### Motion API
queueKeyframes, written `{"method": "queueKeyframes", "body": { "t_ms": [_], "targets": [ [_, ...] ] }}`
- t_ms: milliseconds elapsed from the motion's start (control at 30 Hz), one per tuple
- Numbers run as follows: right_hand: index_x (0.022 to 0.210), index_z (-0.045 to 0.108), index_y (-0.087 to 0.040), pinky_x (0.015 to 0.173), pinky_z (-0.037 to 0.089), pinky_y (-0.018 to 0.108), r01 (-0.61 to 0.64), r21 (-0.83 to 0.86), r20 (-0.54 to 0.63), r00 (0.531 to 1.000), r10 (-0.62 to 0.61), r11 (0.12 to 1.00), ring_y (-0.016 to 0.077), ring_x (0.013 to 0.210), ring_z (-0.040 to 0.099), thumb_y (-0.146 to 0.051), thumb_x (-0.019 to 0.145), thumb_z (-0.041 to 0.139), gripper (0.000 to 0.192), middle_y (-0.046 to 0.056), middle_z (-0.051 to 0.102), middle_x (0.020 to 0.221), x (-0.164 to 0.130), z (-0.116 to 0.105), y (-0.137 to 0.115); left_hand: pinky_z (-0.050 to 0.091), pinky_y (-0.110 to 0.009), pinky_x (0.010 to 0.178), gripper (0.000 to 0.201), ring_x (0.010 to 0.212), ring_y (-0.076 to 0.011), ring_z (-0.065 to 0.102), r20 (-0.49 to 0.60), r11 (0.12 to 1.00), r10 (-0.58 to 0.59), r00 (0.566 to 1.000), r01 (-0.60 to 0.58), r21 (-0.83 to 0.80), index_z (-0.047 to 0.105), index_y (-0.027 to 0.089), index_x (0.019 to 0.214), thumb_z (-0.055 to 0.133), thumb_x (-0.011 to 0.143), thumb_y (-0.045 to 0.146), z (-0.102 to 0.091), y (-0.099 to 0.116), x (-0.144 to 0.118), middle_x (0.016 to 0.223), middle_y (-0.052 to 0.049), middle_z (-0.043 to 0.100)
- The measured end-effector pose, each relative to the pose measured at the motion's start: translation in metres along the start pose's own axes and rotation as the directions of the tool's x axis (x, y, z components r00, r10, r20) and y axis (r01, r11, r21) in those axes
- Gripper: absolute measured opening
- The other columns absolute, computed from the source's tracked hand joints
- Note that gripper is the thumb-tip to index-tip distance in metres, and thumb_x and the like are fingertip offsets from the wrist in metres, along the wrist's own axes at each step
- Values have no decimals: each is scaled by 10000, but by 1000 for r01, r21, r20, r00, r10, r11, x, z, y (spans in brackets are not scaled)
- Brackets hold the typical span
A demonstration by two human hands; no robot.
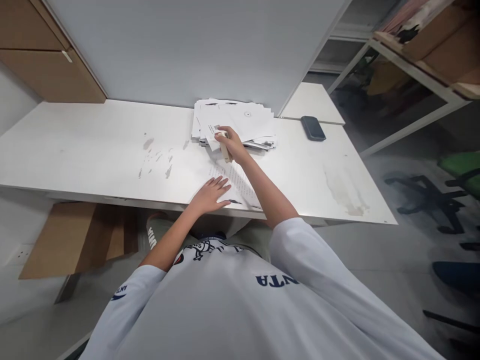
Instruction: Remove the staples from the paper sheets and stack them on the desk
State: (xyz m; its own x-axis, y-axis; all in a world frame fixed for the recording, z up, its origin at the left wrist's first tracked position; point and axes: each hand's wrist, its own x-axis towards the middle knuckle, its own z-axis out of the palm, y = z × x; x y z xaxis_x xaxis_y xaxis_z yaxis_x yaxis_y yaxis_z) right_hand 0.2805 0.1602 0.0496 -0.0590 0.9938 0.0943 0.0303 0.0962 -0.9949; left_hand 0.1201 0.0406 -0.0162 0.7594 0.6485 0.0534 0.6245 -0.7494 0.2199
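White desk [93, 145] against a pale partition; grey smears mark its top left of centre. We go left to right.

Far left: wooden cabinet [48, 55] behind the desk. Under the near-left edge, a brown cardboard box [67, 240] on the floor.

Centre near: our left hand [210, 195] lies flat, fingers spread and empty, palm down on a printed sheet [240, 185] at the desk's near edge.

Centre far: our right hand [229, 142] reaches across that sheet, curled around a small beige object [225, 150], maybe a stapler; we cannot tell for sure. Its fingertips touch the near-left corner of a loose pile of papers [240, 120], which sits against the partition, sheets fanned and uneven.

Right of the pile: a dark phone [313, 128] lies flat, well apart from both hands. A faint stain shows near the desk's right end.

Far right: metal-framed shelf [412, 65] with wooden boards, dark chair bases on the floor below.
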Motion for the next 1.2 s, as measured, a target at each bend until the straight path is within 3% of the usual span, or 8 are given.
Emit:
{"method": "queueKeyframes", "body": {
  "t_ms": [100, 233, 333, 433, 567, 667, 1000, 1200],
  "targets": [
    [1104, 558, -230, 649, 484, 291, 97, -11, 30, 995, -96, 995, 162, 727, 564, -455, 755, 691, 436, 44, 660, 987, -12, -3, -4, 226, -457, 1225, 612, 1483, -289, 265, -11, 1000, -2, 1000, 2, -1, 462, 175, 1449, 468, 958, 541, 0, 2, -1, 1569, -88, 369],
    [995, 594, -195, 595, 459, 305, -133, -181, 126, 979, 158, 974, 165, 624, 526, -390, 726, 696, 347, 35, 645, 795, -36, -24, 3, 217, -461, 1226, 633, 1486, -289, 256, 4, 1000, 6, 1000, -6, -12, 449, 171, 1458, 481, 951, 548, 0, 3, 1, 1577, -94, 352],
    [969, 620, -162, 679, 482, 329, -110, -308, 80, 987, 141, 945, 188, 738, 563, -344, 681, 731, 359, 72, 640, 912, -32, -29, 12, 215, -467, 1227, 634, 1491, -283, 245, 1, 999, 8, 1000, -8, -33, 445, 175, 1460, 491, 947, 544, 0, 2, 1, 1578, -96, 350],
    [1085, 616, -156, 702, 495, 343, -71, -331, 50, 994, 93, 941, 197, 768, 577, -347, 711, 702, 428, 91, 637, 1001, -22, -23, 10, 244, -456, 1218, 566, 1473, -271, 293, -34, 998, 8, 999, -11, -70, 505, 178, 1414, 498, 955, 509, 1, 2, -1, 1544, -91, 411],
    [1363, 496, -173, 590, 481, 337, -178, -334, 194, 948, 252, 926, 172, 595, 536, -411, 767, 651, 661, 73, 687, 912, -31, -20, 2, 266, -468, 1207, 438, 1436, -264, 361, -119, 995, -62, 991, 52, -82, 569, 176, 1349, 457, 985, 392, 3, 5, -5, 1486, -83, 492],
    [1399, 476, -140, 650, 486, 347, -121, -387, 241, 944, 227, 914, 184, 624, 536, -416, 752, 664, 728, 50, 686, 800, -37, -26, 5, 256, -484, 1207, 427, 1442, -275, 346, -131, 995, -79, 988, 71, -65, 559, 167, 1353, 433, 990, 353, 5, 8, -3, 1495, -87, 480],
    [1142, 544, -196, 796, 469, 350, -49, -402, 175, 976, 129, 914, 196, 789, 584, -419, 774, 634, 441, 33, 653, 864, 29, 16, 20, 237, -464, 1206, 424, 1443, -263, 345, -136, 997, -56, 989, 48, -61, 542, 175, 1368, 390, 1003, 327, 10, 5, -2, 1504, -72, 472],
    [1051, 569, -230, 528, 398, 262, -97, -183, 151, 980, 126, 978, 138, 569, 485, -437, 749, 679, 383, -9, 606, 760, -50, -18, 7, 251, -461, 1193, 423, 1428, -267, 360, -150, 998, -56, 987, 54, -16, 538, 184, 1371, 418, 990, 324, 7, 9, -3, 1490, -76, 489]
  ]
}}
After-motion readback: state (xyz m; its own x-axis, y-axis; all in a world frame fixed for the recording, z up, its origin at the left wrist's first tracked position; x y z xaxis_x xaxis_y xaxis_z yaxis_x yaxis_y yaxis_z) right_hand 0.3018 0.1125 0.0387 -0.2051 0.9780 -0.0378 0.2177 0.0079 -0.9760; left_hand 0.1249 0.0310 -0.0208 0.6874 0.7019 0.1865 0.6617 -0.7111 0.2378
